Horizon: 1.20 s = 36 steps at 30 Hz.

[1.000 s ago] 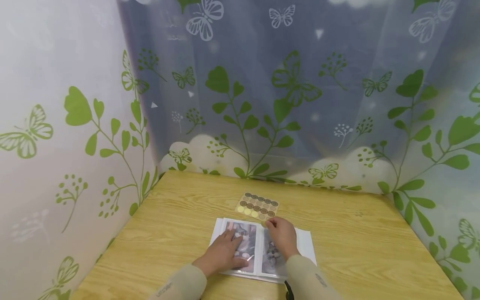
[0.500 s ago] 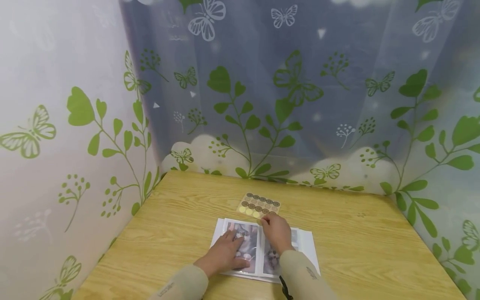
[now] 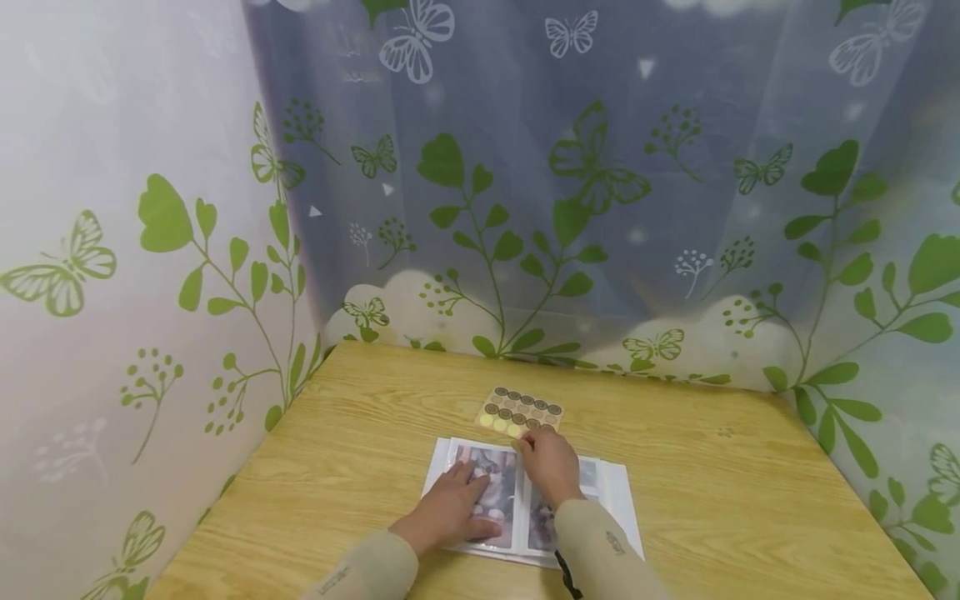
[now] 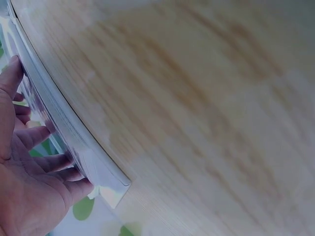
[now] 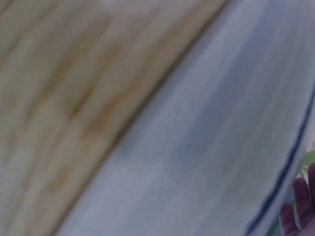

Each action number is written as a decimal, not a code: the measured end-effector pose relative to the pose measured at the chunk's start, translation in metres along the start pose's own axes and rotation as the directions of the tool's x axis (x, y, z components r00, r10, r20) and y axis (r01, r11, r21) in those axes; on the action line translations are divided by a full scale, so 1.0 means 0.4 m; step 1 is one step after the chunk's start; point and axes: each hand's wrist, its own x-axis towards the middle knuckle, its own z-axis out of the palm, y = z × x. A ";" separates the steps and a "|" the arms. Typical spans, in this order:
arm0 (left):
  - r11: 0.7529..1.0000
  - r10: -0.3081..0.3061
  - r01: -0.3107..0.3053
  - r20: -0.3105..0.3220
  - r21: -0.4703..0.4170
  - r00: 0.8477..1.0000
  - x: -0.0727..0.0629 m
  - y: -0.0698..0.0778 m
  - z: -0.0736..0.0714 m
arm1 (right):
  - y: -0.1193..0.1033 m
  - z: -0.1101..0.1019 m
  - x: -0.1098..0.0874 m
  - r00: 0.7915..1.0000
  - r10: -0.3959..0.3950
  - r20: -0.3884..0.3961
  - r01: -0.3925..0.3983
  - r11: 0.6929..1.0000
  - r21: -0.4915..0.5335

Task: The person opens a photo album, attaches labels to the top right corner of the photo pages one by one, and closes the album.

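Observation:
A photo album (image 3: 628, 504) lies spread on the table, pictures under clear sleeves on both pages. My left hand (image 3: 448, 507) rests on the left page, fingers spread over its photo (image 3: 504, 479); the left wrist view shows these fingers (image 4: 37, 135) along the thick stack of pages. At the top of the album near the spine, my right hand (image 3: 553, 467) pinches a small round yellow sticker (image 3: 517, 445), mostly covered by the fingertips. Just beyond lies a sticker sheet (image 3: 517, 403) with rows of dark, tan and yellow circles. The right wrist view catches only some fingers (image 5: 301, 204) at its edge.
The wood-grain table (image 3: 712, 475) extends around the album on all sides. Behind it and to both sides hang curtains (image 3: 480, 208) printed with leaves and butterflies. A dark strap (image 3: 567, 575) shows under the right sleeve.
The right hand has shifted slightly left toward the album's spine with the yellow sticker between its fingertips. The left hand stays on the left page.

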 end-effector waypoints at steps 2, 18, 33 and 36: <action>1.000 -0.003 0.003 0.002 -0.001 1.000 0.001 0.002 0.002 | 0.000 0.000 -0.003 1.000 -0.016 0.001 0.016 1.000 -0.023; 1.000 -0.014 0.014 0.007 0.008 1.000 0.005 0.013 0.001 | -0.010 0.029 -0.026 0.976 -0.215 0.033 0.215 0.927 -0.308; 1.000 -0.006 0.006 -0.006 0.005 1.000 0.006 -0.002 0.009 | -0.031 0.029 -0.086 0.920 -0.355 0.168 0.392 0.811 -0.434; 1.000 -0.010 0.010 -0.002 -0.002 1.000 0.005 -0.004 0.007 | -0.033 0.027 -0.092 0.919 -0.343 0.193 0.394 0.808 -0.438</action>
